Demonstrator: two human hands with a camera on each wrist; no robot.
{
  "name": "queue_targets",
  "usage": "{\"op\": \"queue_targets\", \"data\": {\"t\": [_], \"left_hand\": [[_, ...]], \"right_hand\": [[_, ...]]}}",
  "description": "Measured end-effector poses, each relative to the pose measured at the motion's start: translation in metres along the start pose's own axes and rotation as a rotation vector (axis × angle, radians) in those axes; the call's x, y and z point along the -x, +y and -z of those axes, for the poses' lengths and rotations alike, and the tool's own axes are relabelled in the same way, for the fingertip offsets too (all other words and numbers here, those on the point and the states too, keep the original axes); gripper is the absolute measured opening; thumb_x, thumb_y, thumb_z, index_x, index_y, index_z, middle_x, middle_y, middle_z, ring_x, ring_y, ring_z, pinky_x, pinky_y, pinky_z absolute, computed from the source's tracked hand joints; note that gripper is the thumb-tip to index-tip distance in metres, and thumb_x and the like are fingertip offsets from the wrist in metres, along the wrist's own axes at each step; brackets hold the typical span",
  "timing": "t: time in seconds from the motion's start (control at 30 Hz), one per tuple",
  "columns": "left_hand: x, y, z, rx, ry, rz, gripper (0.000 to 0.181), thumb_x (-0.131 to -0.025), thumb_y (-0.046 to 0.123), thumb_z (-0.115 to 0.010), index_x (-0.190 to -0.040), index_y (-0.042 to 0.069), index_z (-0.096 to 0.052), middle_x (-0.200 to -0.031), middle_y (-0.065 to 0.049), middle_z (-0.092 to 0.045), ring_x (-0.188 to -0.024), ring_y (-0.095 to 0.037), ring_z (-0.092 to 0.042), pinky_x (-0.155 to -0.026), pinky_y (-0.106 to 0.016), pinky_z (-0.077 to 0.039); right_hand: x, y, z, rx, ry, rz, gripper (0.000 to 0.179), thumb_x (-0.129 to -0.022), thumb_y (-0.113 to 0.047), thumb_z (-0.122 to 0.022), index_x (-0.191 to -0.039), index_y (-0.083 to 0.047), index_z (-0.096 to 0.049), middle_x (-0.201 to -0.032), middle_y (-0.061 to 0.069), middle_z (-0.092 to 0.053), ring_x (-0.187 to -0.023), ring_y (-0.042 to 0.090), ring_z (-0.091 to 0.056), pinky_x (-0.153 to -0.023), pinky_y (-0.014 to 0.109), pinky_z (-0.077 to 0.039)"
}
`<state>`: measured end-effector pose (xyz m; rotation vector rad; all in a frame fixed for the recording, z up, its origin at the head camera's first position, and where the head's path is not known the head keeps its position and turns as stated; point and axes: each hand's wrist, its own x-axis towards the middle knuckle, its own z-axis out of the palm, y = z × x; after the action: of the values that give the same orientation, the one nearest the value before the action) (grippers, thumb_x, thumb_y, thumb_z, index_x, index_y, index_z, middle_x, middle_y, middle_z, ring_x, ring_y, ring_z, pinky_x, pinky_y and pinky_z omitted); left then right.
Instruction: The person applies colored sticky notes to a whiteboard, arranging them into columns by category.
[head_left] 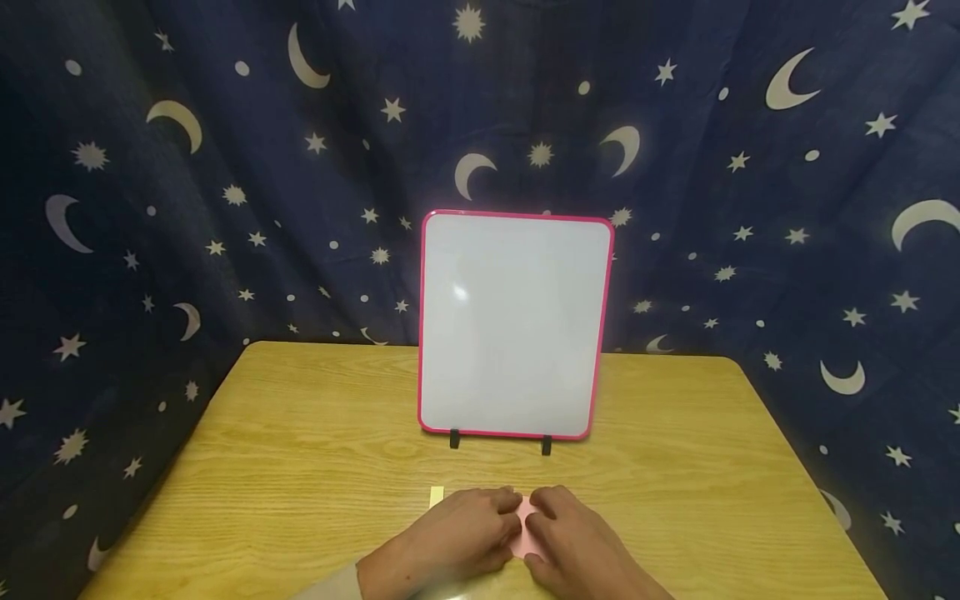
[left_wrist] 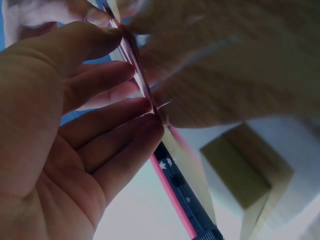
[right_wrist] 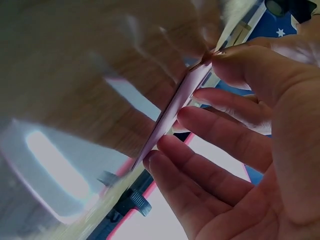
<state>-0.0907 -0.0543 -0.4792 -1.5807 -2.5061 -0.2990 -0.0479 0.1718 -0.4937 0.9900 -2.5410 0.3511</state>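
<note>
A small piece of pink paper (head_left: 525, 533) lies on the wooden table between the two hands, its sides covered by fingers. My left hand (head_left: 472, 529) rests its fingertips along the left part of the paper, and my right hand (head_left: 577, 546) does the same on the right part. The right wrist view shows the pink paper (right_wrist: 182, 95) almost edge-on, with the right hand's (right_wrist: 220, 150) thumb at one end and the other fingertips spread along it. In the left wrist view the left hand's (left_wrist: 85, 125) fingers reach the sheet, palm turned toward the camera. A yellow strip (head_left: 437, 496) lies just beyond the left hand.
A whiteboard (head_left: 513, 325) with a pink frame stands upright behind the hands, on small black feet (head_left: 454, 439). The wooden table (head_left: 315, 450) has a glossy top that mirrors the hands. A dark blue curtain (head_left: 525, 108) with moons and stars hangs around it.
</note>
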Motion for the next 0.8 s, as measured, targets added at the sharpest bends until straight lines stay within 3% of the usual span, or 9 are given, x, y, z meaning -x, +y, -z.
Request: {"op": "queue_targets", "data": {"t": [0.13, 0.43, 0.63, 0.8], "left_hand": [[0.0004, 0.0000, 0.0020, 0.004, -0.015, 0.002, 0.005, -0.089, 0.024, -0.081, -0.087, 0.024, -0.076, -0.112, 0.008, -0.070, -0.109, -0.007, -0.071, -0.077, -0.018, -0.056], [0.0001, 0.0003, 0.0058, 0.049, -0.068, 0.025, 0.007, -0.092, 0.030, -0.080, -0.093, 0.023, -0.078, -0.129, 0.001, -0.072, -0.124, -0.013, -0.068, -0.090, -0.024, -0.058], [0.0008, -0.0004, 0.0048, 0.049, -0.059, 0.033, 0.012, -0.090, 0.037, -0.084, -0.094, 0.026, -0.079, -0.123, 0.007, -0.072, -0.121, -0.009, -0.068, -0.085, -0.019, -0.056], [-0.0001, -0.0025, 0.0031, 0.050, -0.045, 0.017, 0.011, -0.091, 0.034, -0.084, -0.096, 0.025, -0.080, -0.116, 0.009, -0.071, -0.109, -0.003, -0.070, -0.078, -0.014, -0.053]], "right_hand": [[0.0006, -0.0014, 0.0005, -0.011, -0.021, -0.022, 0.033, -0.069, -0.032, -0.092, -0.078, -0.018, -0.063, -0.107, 0.000, -0.063, -0.098, 0.015, -0.059, -0.083, 0.030, -0.055], [0.0019, -0.0004, -0.0002, 0.001, -0.019, -0.008, 0.035, -0.072, -0.037, -0.092, -0.079, -0.018, -0.064, -0.107, 0.001, -0.063, -0.098, 0.016, -0.059, -0.082, 0.031, -0.055], [0.0018, 0.0003, -0.0019, 0.000, -0.001, -0.005, 0.035, -0.071, -0.036, -0.092, -0.078, -0.019, -0.062, -0.106, 0.000, -0.062, -0.097, 0.016, -0.059, -0.080, 0.030, -0.054], [0.0027, -0.0002, -0.0012, -0.012, -0.027, -0.018, 0.033, -0.074, -0.036, -0.091, -0.080, -0.019, -0.064, -0.107, -0.001, -0.062, -0.096, 0.014, -0.057, -0.078, 0.029, -0.054]]}}
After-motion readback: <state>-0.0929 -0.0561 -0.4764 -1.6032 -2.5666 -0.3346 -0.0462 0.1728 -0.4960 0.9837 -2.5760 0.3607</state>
